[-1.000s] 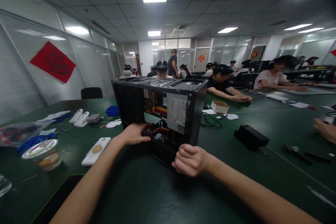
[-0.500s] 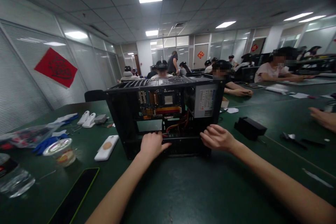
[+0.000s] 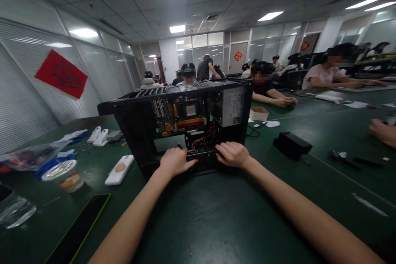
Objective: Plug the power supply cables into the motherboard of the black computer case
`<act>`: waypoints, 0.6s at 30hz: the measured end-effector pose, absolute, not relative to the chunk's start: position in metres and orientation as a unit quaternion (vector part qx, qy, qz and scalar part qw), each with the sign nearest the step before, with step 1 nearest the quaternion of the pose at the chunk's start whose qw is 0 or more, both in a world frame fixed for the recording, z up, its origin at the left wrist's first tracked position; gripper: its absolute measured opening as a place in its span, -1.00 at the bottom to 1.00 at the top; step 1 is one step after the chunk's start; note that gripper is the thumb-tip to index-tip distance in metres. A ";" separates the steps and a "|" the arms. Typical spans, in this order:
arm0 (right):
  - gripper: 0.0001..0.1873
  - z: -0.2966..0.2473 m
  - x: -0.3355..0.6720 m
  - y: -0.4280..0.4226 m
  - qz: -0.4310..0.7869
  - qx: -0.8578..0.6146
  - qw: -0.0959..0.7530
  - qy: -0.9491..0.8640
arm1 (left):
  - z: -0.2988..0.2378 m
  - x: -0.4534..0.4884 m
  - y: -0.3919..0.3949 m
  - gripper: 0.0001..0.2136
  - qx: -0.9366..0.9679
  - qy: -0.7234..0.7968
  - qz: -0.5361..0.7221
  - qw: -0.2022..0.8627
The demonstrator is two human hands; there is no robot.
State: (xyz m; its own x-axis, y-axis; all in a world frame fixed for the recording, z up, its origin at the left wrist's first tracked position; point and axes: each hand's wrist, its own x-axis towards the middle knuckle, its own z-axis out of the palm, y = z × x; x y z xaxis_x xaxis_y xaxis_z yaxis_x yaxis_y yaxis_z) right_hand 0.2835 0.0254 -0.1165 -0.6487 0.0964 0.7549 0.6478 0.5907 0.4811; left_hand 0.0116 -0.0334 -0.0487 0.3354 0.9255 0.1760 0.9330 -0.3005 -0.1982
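Note:
A black computer case (image 3: 131,140) stands on the green table in front of me, its open side facing me. Inside it show a motherboard (image 3: 168,112), a grey power supply (image 3: 232,107) and a bundle of coloured wires (image 3: 202,142). My left hand (image 3: 175,161) is closed over the case's lower front rail, thumb on the near side. Farther right along the same rail, my right hand (image 3: 232,154) grips it too, its fingers curled over the edge. The fingertips of both hands are partly hidden behind the rail.
Left of the case lie a white phone-like item (image 3: 120,170), a lidded plastic cup (image 3: 65,176), a water bottle (image 3: 15,208) and a dark phone with a green edge (image 3: 79,227). To the right are a black box (image 3: 292,145) and a small cardboard box (image 3: 258,114). Several people sit beyond.
My right hand has moved left from the case's lower right corner onto the rail, nearer my left hand. The case now appears slightly farther left and turned.

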 end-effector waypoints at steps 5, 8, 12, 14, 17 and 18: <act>-0.77 -0.116 0.283 0.034 -0.386 -0.247 0.351 -0.816 | -0.048 0.016 -0.021 -0.38 -0.794 -0.595 -0.019 0.122; -0.77 -0.116 0.282 0.029 -0.381 -0.249 0.358 -0.815 | -0.048 0.015 -0.024 -0.40 -0.795 -0.591 -0.022 0.134; -0.77 -0.112 0.282 0.023 -0.358 -0.262 0.347 -0.826 | -0.050 0.015 -0.029 -0.41 -0.794 -0.589 -0.028 0.150; -0.75 -0.110 0.282 0.017 -0.342 -0.273 0.337 -0.834 | -0.050 0.015 -0.030 -0.41 -0.793 -0.589 -0.029 0.152; -0.72 -0.110 0.282 0.008 -0.330 -0.285 0.337 -0.835 | -0.049 0.014 -0.033 -0.41 -0.799 -0.584 -0.029 0.142; -0.72 -0.111 0.283 0.005 -0.331 -0.286 0.340 -0.833 | -0.049 0.014 -0.035 -0.40 -0.802 -0.581 -0.029 0.137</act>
State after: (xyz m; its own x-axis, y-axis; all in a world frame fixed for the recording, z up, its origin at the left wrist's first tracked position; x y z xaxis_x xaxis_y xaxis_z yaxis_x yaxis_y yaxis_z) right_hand 0.2825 0.0050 -0.1105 -0.6062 0.2509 0.7547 0.7004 0.6180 0.3572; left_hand 0.0139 -0.0345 -0.0491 0.3229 0.9240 0.2047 0.9397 -0.2872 -0.1858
